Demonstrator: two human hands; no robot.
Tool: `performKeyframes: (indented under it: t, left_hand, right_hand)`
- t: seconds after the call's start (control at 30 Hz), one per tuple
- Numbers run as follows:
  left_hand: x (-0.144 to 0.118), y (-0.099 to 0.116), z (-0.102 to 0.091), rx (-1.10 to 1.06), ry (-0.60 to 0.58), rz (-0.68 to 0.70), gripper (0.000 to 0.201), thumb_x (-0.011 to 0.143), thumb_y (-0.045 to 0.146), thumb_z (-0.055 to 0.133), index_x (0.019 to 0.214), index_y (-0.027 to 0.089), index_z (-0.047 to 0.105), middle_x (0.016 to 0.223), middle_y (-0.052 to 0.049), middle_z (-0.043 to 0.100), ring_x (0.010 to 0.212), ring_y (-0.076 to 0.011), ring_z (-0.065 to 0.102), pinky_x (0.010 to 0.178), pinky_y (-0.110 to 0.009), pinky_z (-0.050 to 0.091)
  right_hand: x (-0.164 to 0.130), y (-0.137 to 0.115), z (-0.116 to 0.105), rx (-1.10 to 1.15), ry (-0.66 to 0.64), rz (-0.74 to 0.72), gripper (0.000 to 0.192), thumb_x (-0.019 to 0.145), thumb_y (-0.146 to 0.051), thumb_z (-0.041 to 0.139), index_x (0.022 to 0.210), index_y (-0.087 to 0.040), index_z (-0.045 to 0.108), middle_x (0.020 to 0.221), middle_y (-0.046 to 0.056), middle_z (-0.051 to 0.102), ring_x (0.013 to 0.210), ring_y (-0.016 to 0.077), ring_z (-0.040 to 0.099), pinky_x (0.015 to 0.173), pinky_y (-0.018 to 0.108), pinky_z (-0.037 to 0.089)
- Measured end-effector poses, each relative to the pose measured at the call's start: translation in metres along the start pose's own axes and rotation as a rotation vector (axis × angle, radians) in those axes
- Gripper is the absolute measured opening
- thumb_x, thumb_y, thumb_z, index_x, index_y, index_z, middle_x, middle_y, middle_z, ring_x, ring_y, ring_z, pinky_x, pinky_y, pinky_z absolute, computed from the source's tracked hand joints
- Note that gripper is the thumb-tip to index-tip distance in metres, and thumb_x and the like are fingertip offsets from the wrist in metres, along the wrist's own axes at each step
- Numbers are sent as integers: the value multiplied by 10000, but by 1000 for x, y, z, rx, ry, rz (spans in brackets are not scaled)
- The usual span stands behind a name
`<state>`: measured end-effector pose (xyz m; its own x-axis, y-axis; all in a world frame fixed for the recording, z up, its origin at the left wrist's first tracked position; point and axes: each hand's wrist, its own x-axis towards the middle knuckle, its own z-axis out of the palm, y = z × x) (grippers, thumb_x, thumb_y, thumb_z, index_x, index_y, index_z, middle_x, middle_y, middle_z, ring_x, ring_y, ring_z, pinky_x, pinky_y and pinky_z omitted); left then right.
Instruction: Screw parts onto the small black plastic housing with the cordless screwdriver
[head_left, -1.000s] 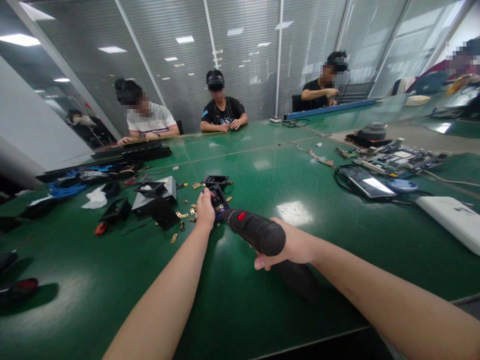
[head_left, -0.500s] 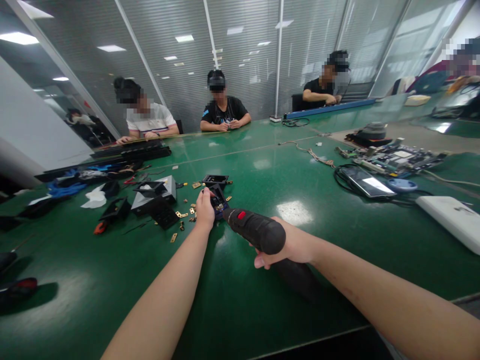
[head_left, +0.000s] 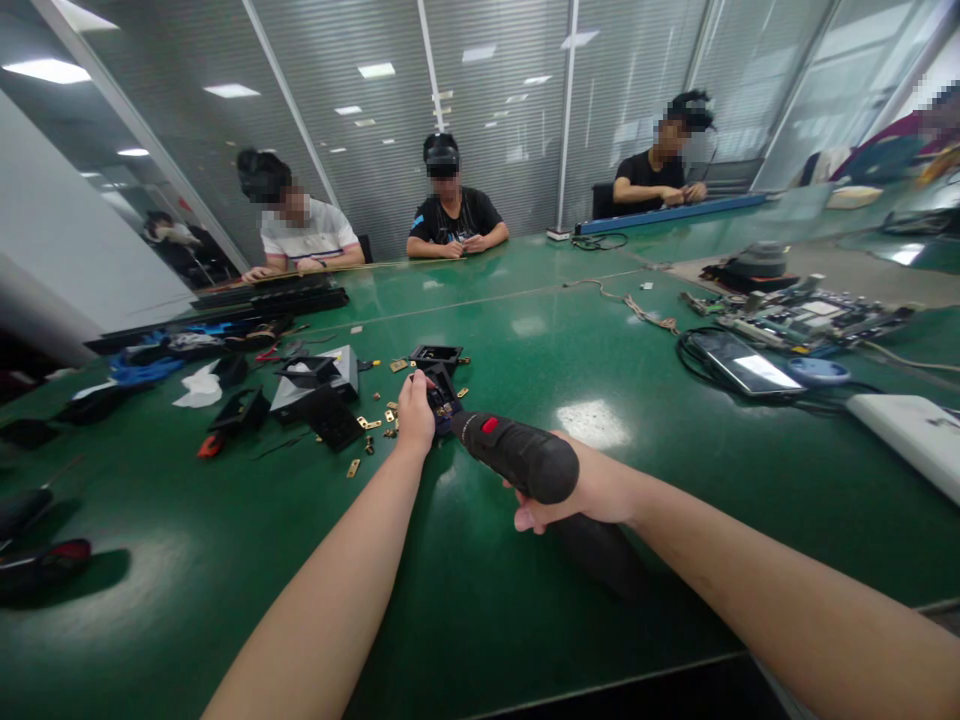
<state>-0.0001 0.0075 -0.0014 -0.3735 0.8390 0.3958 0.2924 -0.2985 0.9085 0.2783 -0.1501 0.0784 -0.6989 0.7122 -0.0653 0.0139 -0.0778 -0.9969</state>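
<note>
My right hand (head_left: 574,490) is wrapped round the grip of a black cordless drill (head_left: 517,455) with a red switch on top. The drill's nose points away from me, at a small black box-shaped housing (head_left: 444,395). Whether its tip touches the housing I cannot tell. My left hand (head_left: 416,415) grips the housing by its left side, fingers partly hidden behind it. Small brass plates (head_left: 367,423) and fittings lie loose just left of that hand. Another black frame-like housing (head_left: 437,355) rests right behind.
To the left are a grey box (head_left: 345,375), black housings (head_left: 244,412) and a dark tool with a red part (head_left: 60,560). A phone-like device (head_left: 750,362), circuit boards (head_left: 817,315) and a white case (head_left: 911,435) lie right. Several people sit across the green table (head_left: 495,620).
The whole view has shifted slightly, so everything sits a little further right. My hands, the drill and the housing keep nearly the same arrangement.
</note>
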Motion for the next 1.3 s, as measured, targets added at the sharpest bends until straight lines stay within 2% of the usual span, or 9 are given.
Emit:
performKeyframes:
  t: [0.33,0.5,0.7,0.93,1.3]
  left_hand:
    - [-3,4,-3,6,-14,17,610,1041,795,485,804,252,632,863,-63,665,896,-264,631,878,-410,526]
    - [-2,1,-2,-15,-12,-5,607,1037,799,497,802,254,627,843,-54,651,869,-259,616,825,-399,520]
    - [-1,0,-3,2,-13,0,642,1016,842,486,811,252,638,877,-56,651,899,-257,624,882,-402,516]
    - [-2,2,-3,-3,-15,9,619,1031,804,486,810,247,638,873,-57,661,909,-262,628,908,-411,500]
    - [-2,1,-3,-3,-8,-5,619,1026,812,488,805,252,632,862,-59,660,889,-266,627,868,-412,509]
  right_hand:
    - [0,9,-4,-14,-27,-41,476,708,-451,1099,846,-161,749,726,27,776,633,187,728,619,298,604]
    - [0,6,-4,-13,-28,-35,466,712,-439,1099,854,-164,750,727,22,777,636,191,733,625,305,610]
    - [-1,4,-3,-9,-30,-26,468,707,-418,1105,897,-161,763,741,29,789,650,195,745,626,298,600]
    - [-1,2,-2,-13,-20,-5,507,689,-436,1109,918,-157,753,730,21,779,633,185,735,613,289,581]
    - [0,1,-2,-16,-28,-15,489,698,-432,1106,886,-159,746,731,22,777,644,186,734,630,295,593]
